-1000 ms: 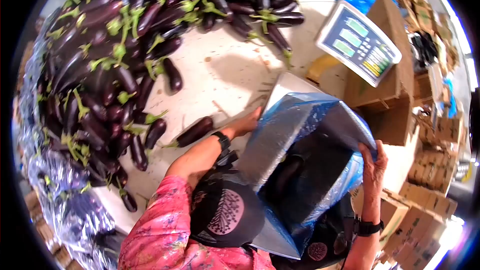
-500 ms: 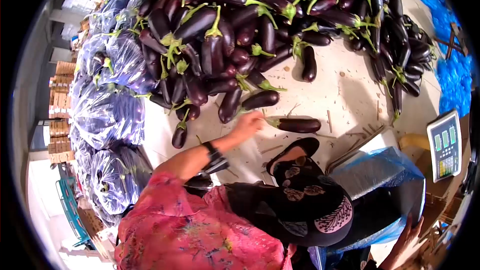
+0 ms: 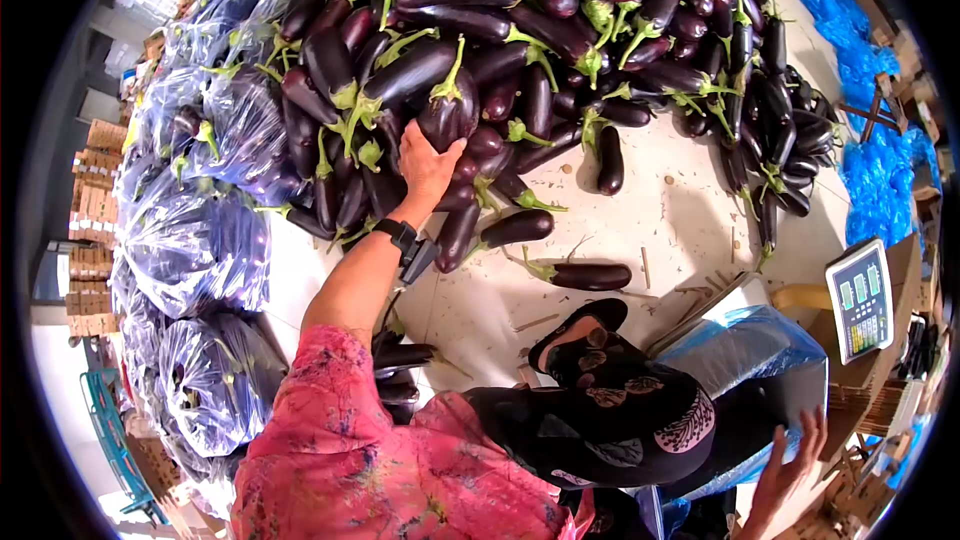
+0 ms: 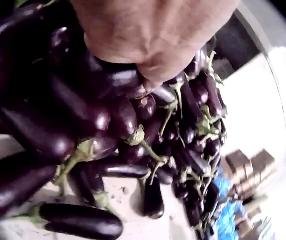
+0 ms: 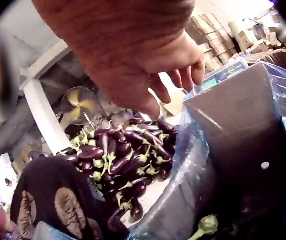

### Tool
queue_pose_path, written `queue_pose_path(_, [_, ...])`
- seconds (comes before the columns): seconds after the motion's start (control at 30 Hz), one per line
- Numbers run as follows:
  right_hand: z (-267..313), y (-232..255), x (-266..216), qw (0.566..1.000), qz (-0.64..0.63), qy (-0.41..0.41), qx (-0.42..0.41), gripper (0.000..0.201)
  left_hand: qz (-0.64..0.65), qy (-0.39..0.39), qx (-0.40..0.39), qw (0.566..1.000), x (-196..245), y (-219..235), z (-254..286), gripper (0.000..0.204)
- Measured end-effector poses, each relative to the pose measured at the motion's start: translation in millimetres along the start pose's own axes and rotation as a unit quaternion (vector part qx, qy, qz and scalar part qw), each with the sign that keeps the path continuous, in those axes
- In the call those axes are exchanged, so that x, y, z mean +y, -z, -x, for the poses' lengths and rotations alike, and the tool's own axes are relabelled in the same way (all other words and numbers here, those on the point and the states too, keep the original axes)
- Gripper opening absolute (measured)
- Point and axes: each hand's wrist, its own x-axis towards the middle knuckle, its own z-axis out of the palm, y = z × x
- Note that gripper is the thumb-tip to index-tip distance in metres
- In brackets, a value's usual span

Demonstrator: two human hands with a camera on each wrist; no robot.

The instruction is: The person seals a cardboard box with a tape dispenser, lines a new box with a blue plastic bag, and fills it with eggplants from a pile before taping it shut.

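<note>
My left hand [image 3: 428, 168] reaches into the eggplant heap and grips the lower end of a dark eggplant [image 3: 446, 118], thumb on one side and fingers on the other. In the left wrist view the hand [image 4: 155, 37] covers much of what it holds, and its fingertips are hidden. My right hand [image 3: 790, 470] is beside the box lined with a blue plastic bag [image 3: 745, 340], fingers spread and holding nothing. The right wrist view has this hand [image 5: 138, 60] above the box's grey wall [image 5: 238, 105]; a green eggplant stem [image 5: 208, 224] shows inside.
A single eggplant [image 3: 590, 275] lies on the pale floor [image 3: 670, 210] near my foot. Filled clear plastic bags [image 3: 190, 240] line the left side. On the right are a scale display [image 3: 860, 300], blue plastic [image 3: 870, 180] and cardboard boxes [image 5: 213, 40].
My view has swung left toward the heap. My left hand has moved from beside the box, past the single eggplant, up to the heap and gripped one. My right hand has let go of the box's edge.
</note>
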Motion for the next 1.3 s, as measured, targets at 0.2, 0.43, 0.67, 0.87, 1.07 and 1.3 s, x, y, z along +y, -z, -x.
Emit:
queue_pose_path(0.2, [30.5,-19.7,-14.5,0.971,-0.167,-0.113,-0.127,0.028,0.543,0.263,-0.313,0.733,36.7,57.6,19.8,0.043])
queue_pose_path(0.43, [18.4,-20.1,-53.3,0.953,-0.190,-0.114,-0.204,0.029,0.725,0.305,-0.444,0.429,78.8,77.8,56.4,0.068])
queue_pose_path(0.67, [4.3,14.0,-51.4,0.921,-0.294,-0.190,-0.170,0.034,0.562,0.056,-0.571,0.596,206.9,83.6,58.5,0.085])
queue_pose_path(0.87, [-23.8,33.3,-41.1,0.782,-0.537,-0.298,-0.105,0.057,0.564,-0.226,-0.623,0.492,373.6,71.4,86.6,0.082])
queue_pose_path(1.07, [-7.3,22.7,-47.2,0.536,-0.773,-0.337,-0.038,0.061,0.489,-0.556,-0.551,0.385,460.8,61.5,160.1,0.086])
queue_pose_path(1.3, [37.3,-56.8,18.6,0.639,-0.646,-0.413,-0.058,0.064,0.416,-0.178,-0.803,0.388,410.0,21.9,137.0,0.061])
